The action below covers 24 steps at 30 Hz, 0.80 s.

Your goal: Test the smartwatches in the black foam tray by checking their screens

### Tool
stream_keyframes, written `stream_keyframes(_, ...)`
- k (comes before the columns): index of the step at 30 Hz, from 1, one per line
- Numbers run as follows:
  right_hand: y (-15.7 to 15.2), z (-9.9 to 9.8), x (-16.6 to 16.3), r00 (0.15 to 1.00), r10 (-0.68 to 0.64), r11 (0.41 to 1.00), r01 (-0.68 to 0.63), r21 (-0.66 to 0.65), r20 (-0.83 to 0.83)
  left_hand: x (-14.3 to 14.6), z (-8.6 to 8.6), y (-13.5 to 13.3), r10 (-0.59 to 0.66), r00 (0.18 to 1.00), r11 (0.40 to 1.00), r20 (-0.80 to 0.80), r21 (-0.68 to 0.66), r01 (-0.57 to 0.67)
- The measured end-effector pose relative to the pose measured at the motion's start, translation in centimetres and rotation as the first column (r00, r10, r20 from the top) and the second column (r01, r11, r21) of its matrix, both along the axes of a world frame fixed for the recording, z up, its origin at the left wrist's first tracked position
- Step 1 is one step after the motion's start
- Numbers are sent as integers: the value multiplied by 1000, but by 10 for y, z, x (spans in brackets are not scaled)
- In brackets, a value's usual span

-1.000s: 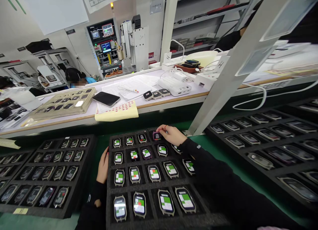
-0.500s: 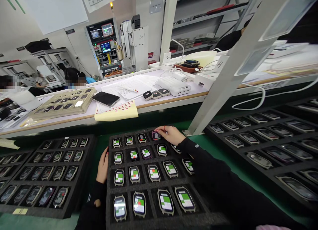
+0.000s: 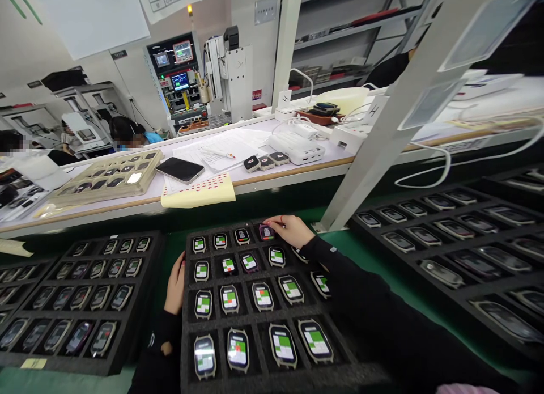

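Head view: low in the centre of the frame a black foam tray point(image 3: 255, 316) lies on the green surface point(image 3: 172, 244). Its pockets hold smartwatches, most with green, white and red blocks lit on their screens.

The right hand point(image 3: 293, 231) reaches in from the lower right in a dark sleeve to the tray's far row. Its fingertips point(image 3: 272, 221) touch the far and right edge of the purple-screened watch point(image 3: 266, 232), which sits in the fourth pocket of that row. I cannot tell whether the grip has closed on the watch or only rests against it.

The left hand point(image 3: 176, 283) lies along the tray's left rim. Its fingers are straight and its grip is loose, holding nothing.

At lower left a second tray point(image 3: 142, 303) carries watches with dark screens. At right a third tray point(image 3: 419, 257) runs off towards the edge of the frame.

Across the middle of the frame stands a raised white surface point(image 3: 255, 176). On it are:
- a beige tray point(image 3: 106, 178) at left
- a dark phone point(image 3: 179, 169)
- a yellow sheet point(image 3: 199, 191) dotted red, just below the phone
- three small dark devices point(image 3: 267, 162)
- a white box point(image 3: 297, 146) with cables, right of centre

A white slanted post point(image 3: 382, 127) crosses the right half of the frame. At upper centre stands a machine point(image 3: 182, 82) with small lit screens.
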State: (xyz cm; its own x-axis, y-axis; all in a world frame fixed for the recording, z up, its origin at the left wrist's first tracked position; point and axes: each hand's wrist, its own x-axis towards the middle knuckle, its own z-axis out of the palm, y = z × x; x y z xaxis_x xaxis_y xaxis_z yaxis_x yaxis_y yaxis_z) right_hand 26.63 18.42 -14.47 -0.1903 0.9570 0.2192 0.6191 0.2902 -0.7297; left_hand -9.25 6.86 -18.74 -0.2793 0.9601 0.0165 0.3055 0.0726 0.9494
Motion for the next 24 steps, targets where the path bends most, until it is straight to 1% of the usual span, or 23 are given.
stream_keyframes(14,1,-2,0,1000,18,1000,-18,6,5,-1,-1,0,-6,1000,1000,-5,-2,6)
stream_keyframes(24,0,0,2,999,52,998,-52,-26,7,-1,-1,1,-1,1000,1000,-15,3,1)
